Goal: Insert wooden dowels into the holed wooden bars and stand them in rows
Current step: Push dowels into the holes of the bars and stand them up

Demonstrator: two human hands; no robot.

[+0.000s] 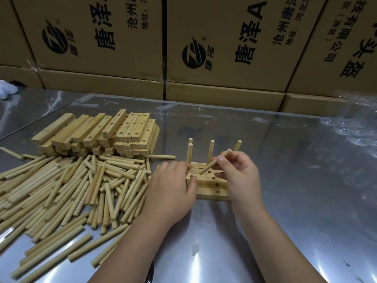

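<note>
Several holed wooden bars lie side by side on the metal table in front of me. Upright dowels stand in the far bars. My right hand pinches a dowel, tilted with its lower end pointing down at a hole in one of the bars. My left hand rests on the left ends of the bars, fingers pressing them down. A big heap of loose dowels covers the table to the left. Behind the heap is a stack of holed bars.
Printed cardboard boxes form a wall along the table's back edge. Crumpled clear plastic film lies at the far right. A white cloth sits at the far left edge. The shiny metal table extends right of the bars.
</note>
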